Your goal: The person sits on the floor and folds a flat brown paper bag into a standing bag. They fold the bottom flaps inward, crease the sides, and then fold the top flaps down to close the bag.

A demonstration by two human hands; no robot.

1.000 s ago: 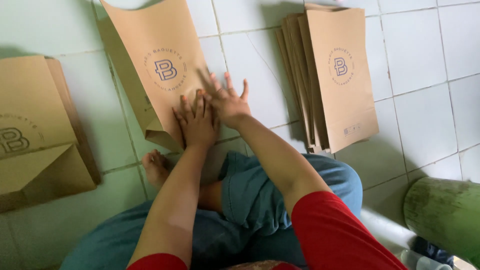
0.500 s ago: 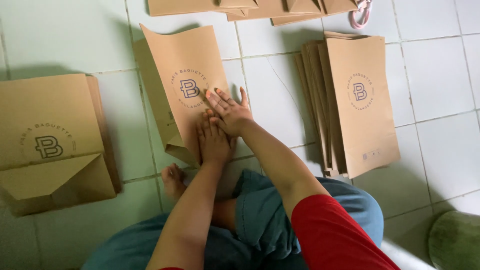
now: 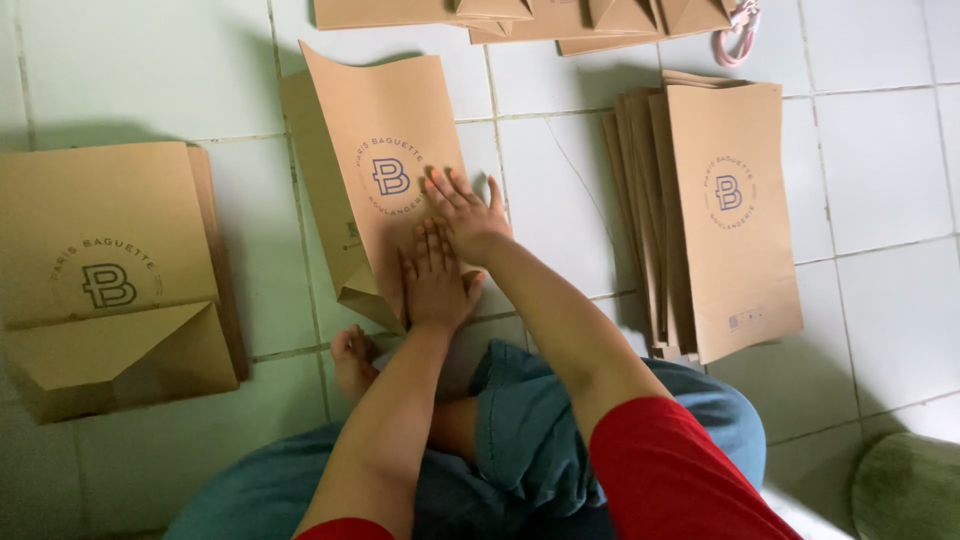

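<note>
A flat brown paper bag [image 3: 375,150] with a round printed logo lies on the white tiled floor in front of me. My left hand [image 3: 435,280] presses flat on its lower part, fingers spread. Just above and to the right of it, my right hand [image 3: 468,215] also lies flat on the bag, fingers spread, its fingertips near the logo. Neither hand grips anything. The bag's bottom fold [image 3: 365,300] sticks out beside my left hand.
A stack of flat brown bags [image 3: 725,210] lies to the right. Another pile of folded bags [image 3: 110,280] lies at left. More bags [image 3: 520,12] and a pink clip [image 3: 738,25] are at the top edge. My bare foot [image 3: 352,360] and a green object [image 3: 910,490] are near.
The view has shifted, so the bags sit lower in the frame. My hands have stayed flat on the bag, the right one sliding slightly upward.
</note>
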